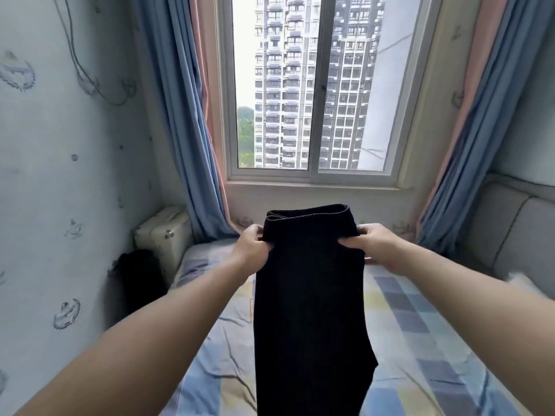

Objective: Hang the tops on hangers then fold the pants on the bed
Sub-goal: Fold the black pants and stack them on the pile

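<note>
Pants (309, 295), black and hanging lengthwise, were held up in the air above the bed (420, 340), in the centre of the view. Their upper end was doubled over, showing a rolled, layered edge at the top, and the dark cloth dropped straight down past the bottom of the frame.

Both arms reached forward from the lower corners. The left hand (252, 244) gripped the left edge of the pants just below the top, fingers curled into the fabric with the thumb in front. The right hand (369, 244) pinched the right edge at the same height, thumb on the near side and fingers wrapped behind the cloth.

The bed lay beneath, covered by a sheet of pastel checks in blue, yellow and purple, slightly creased. A padded grey headboard (510, 229) ran along the right side. Straight ahead stood a sliding window (312, 85) looking onto tall apartment towers, flanked by blue and pink curtains (186, 121). At the left, beside pale patterned wallpaper (60, 145), a cream-coloured case (163, 232) stood near the bed's far corner, with a dark object (138, 274), too shadowed to identify, just in front of it.
</note>
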Available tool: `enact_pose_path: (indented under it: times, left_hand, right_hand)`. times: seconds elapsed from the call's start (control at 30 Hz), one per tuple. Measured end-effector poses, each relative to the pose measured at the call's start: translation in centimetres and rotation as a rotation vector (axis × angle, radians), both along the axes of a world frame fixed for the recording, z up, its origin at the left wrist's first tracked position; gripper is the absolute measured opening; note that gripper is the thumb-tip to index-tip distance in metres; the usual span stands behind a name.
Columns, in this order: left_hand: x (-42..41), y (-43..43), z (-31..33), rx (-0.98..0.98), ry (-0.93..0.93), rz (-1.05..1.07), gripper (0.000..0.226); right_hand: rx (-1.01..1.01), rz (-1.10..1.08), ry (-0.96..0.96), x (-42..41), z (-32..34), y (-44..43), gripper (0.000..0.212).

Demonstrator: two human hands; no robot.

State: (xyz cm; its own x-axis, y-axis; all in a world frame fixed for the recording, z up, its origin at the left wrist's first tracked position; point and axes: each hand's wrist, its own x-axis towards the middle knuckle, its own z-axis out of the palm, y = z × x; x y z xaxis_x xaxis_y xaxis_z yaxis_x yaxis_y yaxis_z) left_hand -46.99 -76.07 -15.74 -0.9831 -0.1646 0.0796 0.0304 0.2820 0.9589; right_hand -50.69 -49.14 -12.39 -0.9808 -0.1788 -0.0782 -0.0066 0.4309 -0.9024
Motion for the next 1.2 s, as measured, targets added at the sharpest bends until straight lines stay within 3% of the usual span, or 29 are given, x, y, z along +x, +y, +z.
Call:
enact_pose_path:
  times: [0.4,0.73,0.93,1.03,1.2]
  left_hand:
    - [-19.8,-9.2,-21.4,0.058,-0.384,0.021,0.017]
    - [-34.6,-11.9,-39.9,-0.025,-0.468,0.300,0.041]
    - [-42.2,-12.2,-51.3,-0.078,-0.500,0.403,0.037]
    - [-43.0,-11.4,-57.0,-0.110,-0.583,0.416,0.055]
    - [-35.9,-8.1,-64.0,-0.252,-0.660,0.265,0.058]
  right_hand:
    - [0.150,-0.132,-0.269,-19.3,-19.8,-10.7,0.011]
    - [0.064,-0.254,-0.353,-35.5,-39.1,-15.9,0.037]
    - [-0.064,-0.353,-0.363,-43.8,-52.5,-18.1,0.012]
    - [-0.043,-0.295,-0.409,-44.4,-58.3,-18.1,0.044]
    - [0.058,-0.070,-0.435,-38.6,-65.9,-16.9,0.060]
